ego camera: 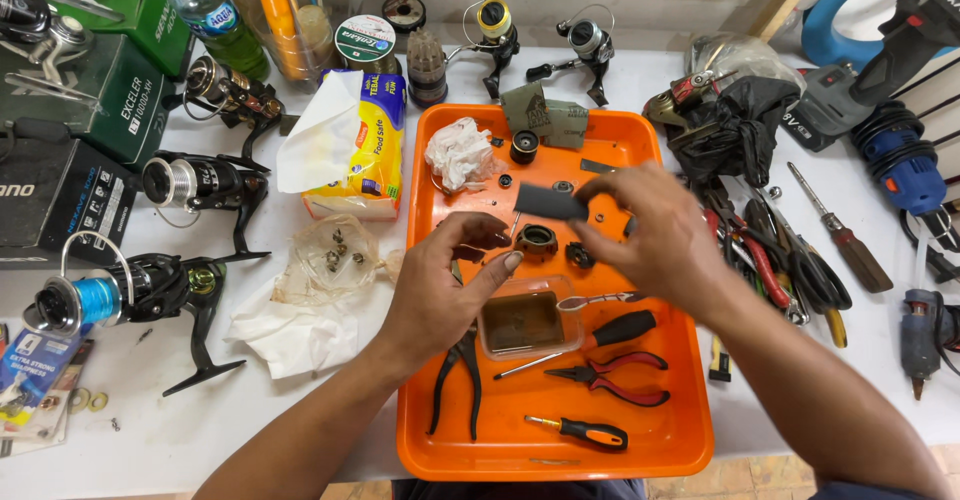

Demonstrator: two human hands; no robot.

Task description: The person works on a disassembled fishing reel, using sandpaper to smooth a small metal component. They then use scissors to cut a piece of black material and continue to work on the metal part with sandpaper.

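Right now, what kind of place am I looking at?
Probably a fishing reel repair bench: spinning reels line the white table, an orange tray holds small parts and pliers, and more hand tools lie alongside.

One rectangular orange plastic tray point(680, 430) holds two pairs of pliers, black-handled point(460, 375) and red-handled point(610, 372), and two black-and-orange screwdrivers point(580, 431). Beside it on the white table point(200, 430) lie three black spinning fishing reels point(150, 290), and two more point(495, 35) stand behind the tray.

Flat dark grey plate point(550, 202), pinched above orange tray point(650, 430).
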